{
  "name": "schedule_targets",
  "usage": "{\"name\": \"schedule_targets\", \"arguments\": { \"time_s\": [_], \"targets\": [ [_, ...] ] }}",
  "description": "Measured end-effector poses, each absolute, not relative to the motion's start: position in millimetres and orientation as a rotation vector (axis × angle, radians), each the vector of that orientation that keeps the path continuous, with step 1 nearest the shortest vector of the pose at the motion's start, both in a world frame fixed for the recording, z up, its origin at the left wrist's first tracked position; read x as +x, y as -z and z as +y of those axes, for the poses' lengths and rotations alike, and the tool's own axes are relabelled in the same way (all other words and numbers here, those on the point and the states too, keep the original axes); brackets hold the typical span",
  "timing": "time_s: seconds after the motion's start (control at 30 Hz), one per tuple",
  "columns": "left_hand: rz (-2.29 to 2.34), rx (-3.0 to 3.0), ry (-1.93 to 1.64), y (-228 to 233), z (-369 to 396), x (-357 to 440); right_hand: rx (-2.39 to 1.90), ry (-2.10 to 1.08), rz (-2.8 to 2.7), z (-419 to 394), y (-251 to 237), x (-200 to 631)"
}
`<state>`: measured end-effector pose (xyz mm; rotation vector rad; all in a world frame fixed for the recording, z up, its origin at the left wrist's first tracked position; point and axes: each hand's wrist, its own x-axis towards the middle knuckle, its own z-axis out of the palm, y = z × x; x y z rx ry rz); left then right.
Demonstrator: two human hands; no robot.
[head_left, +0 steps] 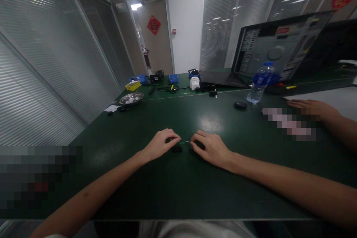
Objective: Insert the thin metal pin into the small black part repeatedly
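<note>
My left hand point(161, 144) rests on the dark green table point(139, 178), fingers curled over a small black part point(176, 149) with a tiny green piece point(182, 143) at its tip. My right hand point(210, 148) lies just to the right, closed around a dark-handled tool point(198, 144) whose thin metal tip point(188, 141) points left at the green piece. Both hands nearly meet at the table's middle. What exactly the small parts are is too dim to tell.
Another person's hand point(309, 107) rests at the right. A water bottle point(260, 83), a black oval object point(240, 105) and an open computer case point(279, 46) stand behind. Far left: metal bowl point(131, 99), yellow bin point(133, 86), blue bins point(173, 78), cables.
</note>
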<state>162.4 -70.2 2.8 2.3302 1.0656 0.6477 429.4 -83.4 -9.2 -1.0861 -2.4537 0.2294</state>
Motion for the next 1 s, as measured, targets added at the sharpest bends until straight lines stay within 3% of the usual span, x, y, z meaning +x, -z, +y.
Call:
{"name": "schedule_targets", "arguments": {
  "time_s": [1.0],
  "targets": [
    [1.075, 2.438, -0.487, -15, -76, 148, -1.072, -0.256, -2.458, -83, 10, 430]
  ]
}}
